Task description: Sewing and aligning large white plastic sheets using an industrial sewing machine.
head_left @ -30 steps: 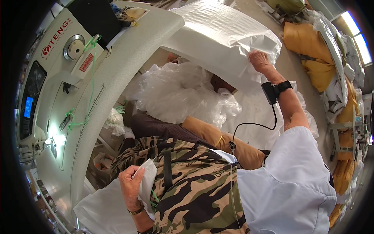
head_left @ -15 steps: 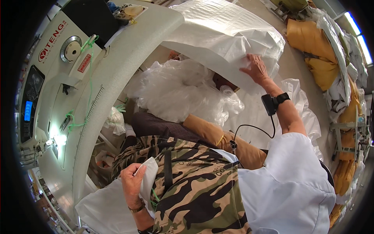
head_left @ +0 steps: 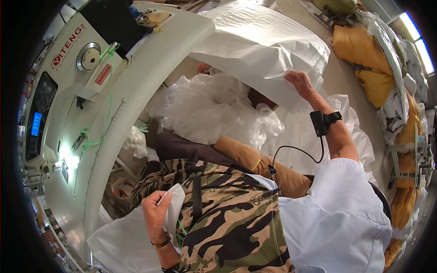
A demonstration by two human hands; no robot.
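Observation:
My left hand (head_left: 156, 214) is closed in front of the camouflage apron (head_left: 232, 218), gripping the folded corner of a white fabric piece (head_left: 176, 204). More white material spreads below that hand, beside the machine table. Out to the far right, my right hand (head_left: 301, 84) has its fingers drawn together at the edge of a large, shiny white plastic sheet (head_left: 259, 34). The sheet drapes across the far end of the table and hangs down in creases. Exactly how much of it the right fingers pinch is hidden.
A sewing machine (head_left: 68, 68) with a lit lamp stands at left on a pale table (head_left: 150, 68); green thread hangs from it. Crumpled clear plastic (head_left: 214, 104) lies beyond my knees. Yellow-brown bundles (head_left: 364, 50) line the right side. A cable runs from my right wrist device (head_left: 317, 123).
My right hand's spread fingers have drawn together at the sheet's edge, and the hand has shifted slightly. The left hand keeps its hold on the white fabric.

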